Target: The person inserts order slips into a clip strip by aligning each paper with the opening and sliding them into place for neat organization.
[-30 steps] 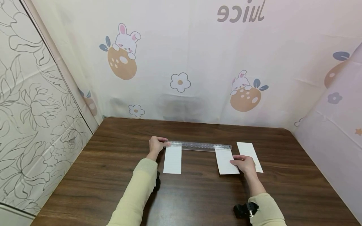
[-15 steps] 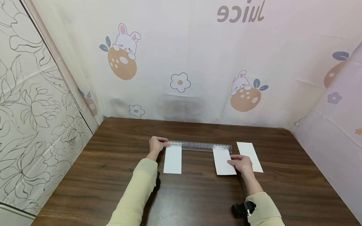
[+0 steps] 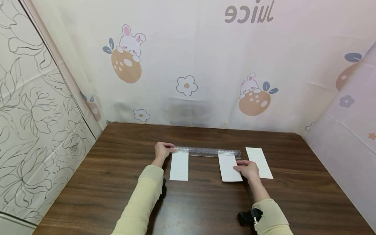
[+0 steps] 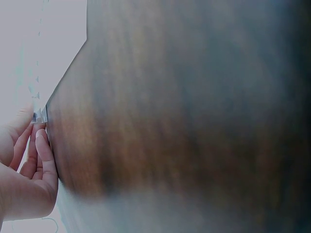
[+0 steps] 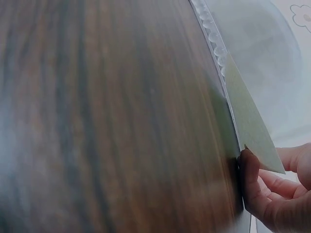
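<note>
Fingers (image 4: 44,153) of the left hand (image 3: 163,150) pinch a clear strip (image 3: 205,152) — those of the right hand (image 3: 248,169), a white card (image 3: 229,168).

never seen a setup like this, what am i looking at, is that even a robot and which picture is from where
No robot here: you see a person's bare left hand and right hand. The wide picture comes from a camera worn on the head; the other two come from cameras worn on the wrists. A clear strip with a row of bumps runs across the brown table. A left slip of white paper overlaps it, and a far-right slip lies apart from it. The left hand's grip pinches the strip's left end; the right hand's grip holds a white middle slip by its right edge.
</note>
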The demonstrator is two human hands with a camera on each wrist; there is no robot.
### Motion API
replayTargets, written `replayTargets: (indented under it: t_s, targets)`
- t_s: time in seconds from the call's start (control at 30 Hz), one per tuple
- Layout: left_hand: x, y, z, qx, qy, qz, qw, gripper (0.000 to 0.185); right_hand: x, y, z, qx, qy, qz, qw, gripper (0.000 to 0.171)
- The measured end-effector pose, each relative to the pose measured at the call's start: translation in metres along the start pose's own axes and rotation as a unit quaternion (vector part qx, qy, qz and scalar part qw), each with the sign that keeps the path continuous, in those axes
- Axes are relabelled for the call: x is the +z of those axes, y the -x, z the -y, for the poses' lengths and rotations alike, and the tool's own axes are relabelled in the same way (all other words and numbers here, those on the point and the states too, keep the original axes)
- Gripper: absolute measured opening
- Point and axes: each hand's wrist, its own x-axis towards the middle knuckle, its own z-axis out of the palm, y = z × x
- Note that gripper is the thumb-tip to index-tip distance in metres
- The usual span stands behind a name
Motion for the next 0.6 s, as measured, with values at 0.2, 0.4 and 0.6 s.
replayTargets:
  t_s: [0.2, 0.4, 0.6]
  targets:
    - [-0.0001, 0.0002, -0.0003, -0.003, 0.001, 0.001, 1.0000, 0.016, 0.0024, 0.0026, 0.0034, -0.002, -0.006, -0.002, 1.000, 0.036]
    - [0.0001, 0.0002, 0.0004, -0.001, -0.003, 0.001, 1.0000, 0.016, 0.0052, 0.0046, 0.0062, -0.001, -0.011, 0.000, 1.000, 0.036]
    - [-0.0004, 0.0011, -0.0005, 0.005, -0.006, -0.001, 1.0000, 0.016, 0.0087, 0.0041, 0.0079, 0.005, -0.013, 0.002, 1.000, 0.036]
